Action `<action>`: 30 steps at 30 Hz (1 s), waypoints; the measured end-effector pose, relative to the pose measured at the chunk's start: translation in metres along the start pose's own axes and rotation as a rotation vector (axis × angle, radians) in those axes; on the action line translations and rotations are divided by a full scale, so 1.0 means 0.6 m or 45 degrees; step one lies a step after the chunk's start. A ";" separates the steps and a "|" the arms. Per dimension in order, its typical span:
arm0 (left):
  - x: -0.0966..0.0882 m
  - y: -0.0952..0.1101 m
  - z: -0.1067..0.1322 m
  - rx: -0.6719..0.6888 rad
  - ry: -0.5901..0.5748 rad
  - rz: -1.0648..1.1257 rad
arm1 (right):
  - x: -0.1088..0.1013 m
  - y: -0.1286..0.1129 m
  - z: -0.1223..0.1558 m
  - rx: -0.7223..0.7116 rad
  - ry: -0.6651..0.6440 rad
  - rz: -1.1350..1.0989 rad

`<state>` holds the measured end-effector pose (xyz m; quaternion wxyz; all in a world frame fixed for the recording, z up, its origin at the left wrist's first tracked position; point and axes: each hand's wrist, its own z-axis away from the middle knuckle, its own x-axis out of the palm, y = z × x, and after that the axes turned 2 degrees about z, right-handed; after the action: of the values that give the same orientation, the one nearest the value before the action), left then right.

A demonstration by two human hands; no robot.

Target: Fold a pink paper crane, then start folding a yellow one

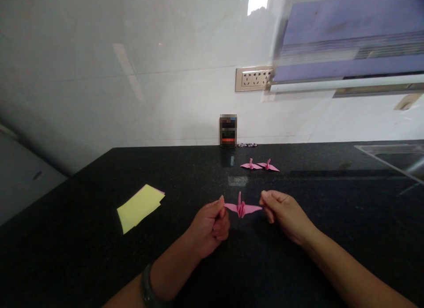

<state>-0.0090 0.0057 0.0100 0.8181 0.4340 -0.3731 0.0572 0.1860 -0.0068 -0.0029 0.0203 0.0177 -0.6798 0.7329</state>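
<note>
A pink paper crane [242, 208] is stretched between my two hands with its wings spread. My left hand [212, 224] pinches the tip of its left wing between thumb and finger, the other fingers curled in. At the opposite wing tip, my right hand [284, 211] is closed in a pinch. Two more pink paper cranes stand farther back on the dark countertop, one on the left [251, 165] and one on the right [268, 166], their wings meeting.
To the left lies a fanned stack of yellow paper sheets [141, 208]. A phone-like dark device [228, 133] leans on the wall beside a beaded string [247, 145]. Above is a socket panel [254, 78]. A sink edge [389, 164] shows at the right.
</note>
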 end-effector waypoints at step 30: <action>-0.020 0.014 -0.016 0.259 0.368 -0.196 | -0.006 -0.017 -0.039 -0.172 0.162 0.492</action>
<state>-0.0156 0.0207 0.0045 0.8170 0.5288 -0.2099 0.0936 0.1901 0.0174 0.0054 -0.0766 -0.1605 -0.7156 0.6755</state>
